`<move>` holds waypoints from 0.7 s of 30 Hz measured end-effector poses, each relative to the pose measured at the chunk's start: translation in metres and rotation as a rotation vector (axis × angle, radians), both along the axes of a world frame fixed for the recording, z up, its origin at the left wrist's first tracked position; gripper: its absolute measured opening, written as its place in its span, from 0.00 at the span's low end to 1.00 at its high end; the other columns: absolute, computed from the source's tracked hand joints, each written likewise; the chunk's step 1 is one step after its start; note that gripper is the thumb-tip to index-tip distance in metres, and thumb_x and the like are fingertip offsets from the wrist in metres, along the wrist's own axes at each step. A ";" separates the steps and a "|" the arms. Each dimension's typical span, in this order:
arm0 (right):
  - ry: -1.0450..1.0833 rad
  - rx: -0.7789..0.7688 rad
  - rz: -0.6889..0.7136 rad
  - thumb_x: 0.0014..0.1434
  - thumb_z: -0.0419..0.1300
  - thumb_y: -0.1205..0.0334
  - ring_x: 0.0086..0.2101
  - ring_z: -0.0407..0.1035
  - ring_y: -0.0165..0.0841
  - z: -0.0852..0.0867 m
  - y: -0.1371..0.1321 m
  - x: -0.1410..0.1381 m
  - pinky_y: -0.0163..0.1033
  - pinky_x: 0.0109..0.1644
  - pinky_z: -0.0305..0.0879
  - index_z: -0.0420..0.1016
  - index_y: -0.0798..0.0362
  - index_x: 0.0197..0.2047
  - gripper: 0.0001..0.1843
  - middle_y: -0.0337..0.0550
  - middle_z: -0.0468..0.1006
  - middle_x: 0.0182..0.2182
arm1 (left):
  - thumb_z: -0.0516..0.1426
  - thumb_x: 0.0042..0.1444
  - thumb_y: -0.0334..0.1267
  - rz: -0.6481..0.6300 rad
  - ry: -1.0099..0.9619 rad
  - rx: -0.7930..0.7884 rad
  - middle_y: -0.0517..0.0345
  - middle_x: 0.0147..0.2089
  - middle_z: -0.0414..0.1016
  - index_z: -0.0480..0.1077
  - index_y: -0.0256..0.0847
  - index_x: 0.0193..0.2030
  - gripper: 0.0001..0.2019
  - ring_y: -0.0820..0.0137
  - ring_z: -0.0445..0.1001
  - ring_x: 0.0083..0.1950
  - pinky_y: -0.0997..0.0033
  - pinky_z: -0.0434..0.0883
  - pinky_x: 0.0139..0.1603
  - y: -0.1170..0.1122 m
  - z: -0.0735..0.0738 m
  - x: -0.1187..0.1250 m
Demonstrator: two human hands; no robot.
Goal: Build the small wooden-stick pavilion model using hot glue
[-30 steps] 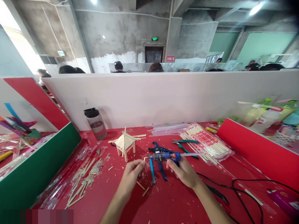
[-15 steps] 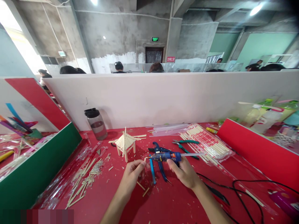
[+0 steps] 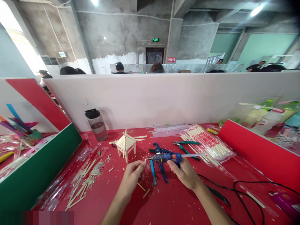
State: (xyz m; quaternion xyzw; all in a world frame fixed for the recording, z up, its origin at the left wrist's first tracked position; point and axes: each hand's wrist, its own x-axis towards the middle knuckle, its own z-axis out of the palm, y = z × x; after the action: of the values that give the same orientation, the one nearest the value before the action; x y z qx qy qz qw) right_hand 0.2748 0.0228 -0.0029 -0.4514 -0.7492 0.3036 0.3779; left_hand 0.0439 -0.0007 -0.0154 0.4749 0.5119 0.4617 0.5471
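My right hand (image 3: 184, 172) is wrapped round a blue hot glue gun (image 3: 167, 157), with a clear glue stick (image 3: 193, 155) poking out of its back end. The gun's nozzle points left and meets a short wooden stick (image 3: 145, 160) pinched in my left hand (image 3: 135, 171). Most of that stick is hidden by the fingers. Just behind my left hand stands a small pavilion model (image 3: 126, 144) made of wooden sticks, with a pointed roof and legs. Under the glue gun lie blue-handled cutters (image 3: 161, 170) and a light-blue tool (image 3: 153, 172).
Green-handled pliers (image 3: 187, 147) and a pack of wooden sticks (image 3: 203, 140) lie at the back right. Loose sticks (image 3: 81, 184) and plastic wrapping (image 3: 63, 175) cover the left. A water bottle (image 3: 96, 125) stands by the white partition (image 3: 150, 100). A black cable (image 3: 236, 190) loops at right.
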 end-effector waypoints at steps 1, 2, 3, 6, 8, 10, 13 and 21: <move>-0.001 0.001 0.004 0.66 0.50 0.46 0.25 0.66 0.35 0.000 0.000 0.000 0.37 0.32 0.63 0.64 0.49 0.24 0.22 0.37 0.66 0.17 | 0.58 0.53 0.53 0.005 0.002 0.001 0.66 0.17 0.59 0.72 0.36 0.30 0.18 0.77 0.56 0.20 0.78 0.55 0.22 0.000 0.000 0.000; -0.003 0.002 0.010 0.66 0.50 0.46 0.25 0.67 0.35 0.001 0.000 0.000 0.37 0.32 0.62 0.64 0.49 0.24 0.22 0.37 0.66 0.18 | 0.58 0.53 0.53 0.006 0.004 0.002 0.66 0.17 0.59 0.72 0.36 0.30 0.18 0.77 0.56 0.20 0.78 0.55 0.22 0.000 0.001 0.000; -0.005 0.002 0.015 0.66 0.50 0.46 0.25 0.67 0.35 0.001 0.000 0.000 0.37 0.33 0.63 0.65 0.49 0.25 0.22 0.37 0.67 0.18 | 0.57 0.53 0.53 0.006 0.007 0.002 0.66 0.17 0.59 0.71 0.36 0.29 0.18 0.77 0.56 0.20 0.78 0.55 0.22 0.000 0.001 0.000; -0.013 -0.003 0.026 0.66 0.50 0.46 0.25 0.66 0.35 0.002 -0.001 0.000 0.37 0.33 0.62 0.65 0.50 0.25 0.22 0.37 0.66 0.18 | 0.58 0.53 0.53 0.002 0.011 0.001 0.66 0.17 0.59 0.72 0.36 0.29 0.19 0.77 0.56 0.20 0.78 0.54 0.22 -0.001 0.004 0.000; -0.016 -0.009 0.031 0.66 0.49 0.46 0.25 0.66 0.35 0.003 -0.001 -0.001 0.37 0.33 0.62 0.64 0.50 0.25 0.22 0.36 0.66 0.19 | 0.58 0.52 0.53 0.000 0.007 -0.002 0.67 0.17 0.58 0.71 0.36 0.29 0.19 0.77 0.55 0.20 0.78 0.54 0.22 -0.001 0.005 0.001; -0.016 -0.015 0.035 0.66 0.49 0.46 0.24 0.65 0.34 0.003 0.000 -0.001 0.37 0.33 0.61 0.64 0.50 0.26 0.22 0.36 0.65 0.19 | 0.58 0.52 0.54 0.004 0.005 -0.004 0.67 0.17 0.58 0.70 0.36 0.28 0.19 0.78 0.55 0.20 0.78 0.54 0.22 -0.001 0.005 0.001; -0.008 -0.018 0.038 0.66 0.50 0.46 0.24 0.64 0.33 0.003 0.000 -0.001 0.36 0.31 0.60 0.65 0.50 0.26 0.22 0.36 0.66 0.19 | 0.58 0.52 0.55 0.007 0.011 -0.004 0.67 0.17 0.59 0.70 0.36 0.29 0.20 0.77 0.55 0.20 0.78 0.55 0.21 0.000 0.004 0.001; 0.097 -0.116 0.030 0.65 0.50 0.43 0.21 0.63 0.29 -0.002 -0.001 0.001 0.33 0.26 0.58 0.72 0.53 0.30 0.25 0.38 0.69 0.20 | 0.58 0.52 0.57 -0.014 0.019 0.009 0.66 0.17 0.59 0.72 0.35 0.29 0.22 0.78 0.56 0.20 0.78 0.55 0.22 0.001 0.003 0.001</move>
State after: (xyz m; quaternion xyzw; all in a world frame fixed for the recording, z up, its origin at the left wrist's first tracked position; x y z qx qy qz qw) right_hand 0.2762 0.0213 -0.0052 -0.4459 -0.7180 0.3736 0.3823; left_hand 0.0445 0.0000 -0.0122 0.4850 0.5118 0.4557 0.5432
